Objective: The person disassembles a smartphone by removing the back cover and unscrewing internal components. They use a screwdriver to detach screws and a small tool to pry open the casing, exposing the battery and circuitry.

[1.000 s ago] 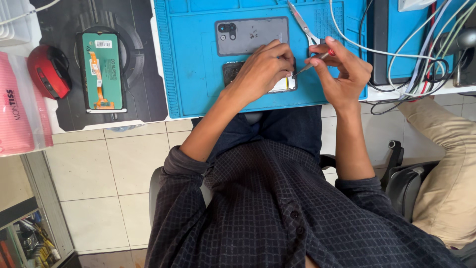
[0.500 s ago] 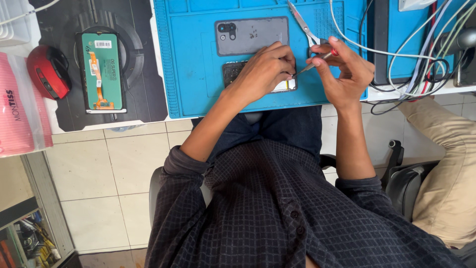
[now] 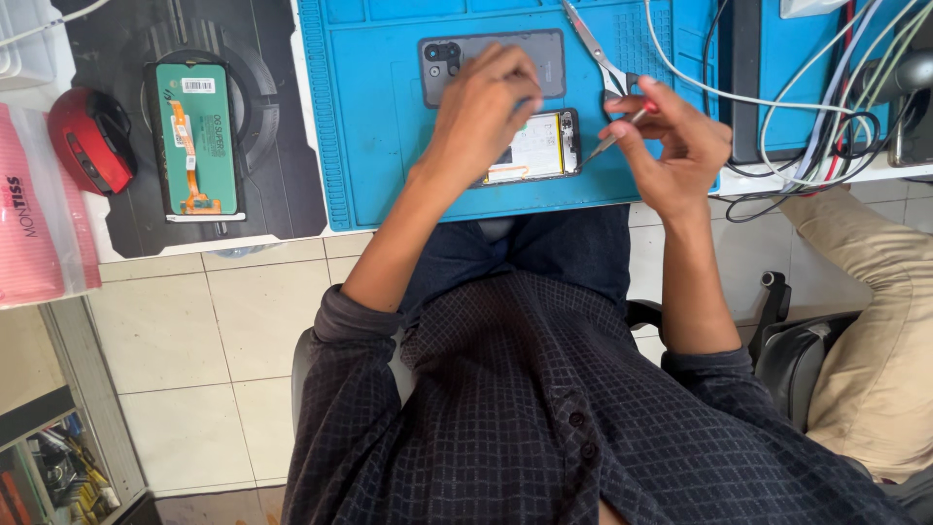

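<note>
An opened phone (image 3: 546, 146), with its battery and inner parts showing, lies on the blue work mat (image 3: 379, 117). My left hand (image 3: 481, 112) lies over the phone's left half and holds it down, fingers curled at its top edge. My right hand (image 3: 671, 146) hovers just right of the phone and pinches a thin metal tool with a red end (image 3: 614, 136), its tip pointing at the phone's right edge. The grey back cover (image 3: 549, 49) lies face up just above the phone.
Metal tweezers (image 3: 591, 41) lie on the mat near the back cover. A green-backed screen part (image 3: 194, 136) rests on a black mat, with a red mouse (image 3: 89, 141) and pink packet (image 3: 34, 224) further left. Tangled cables (image 3: 816, 107) and another person's beige-clad leg (image 3: 875, 321) are on the right.
My left hand has slid up and left, uncovering more of the opened phone. The right hand has shifted slightly with the tool, its tip now just off the phone's right edge.
</note>
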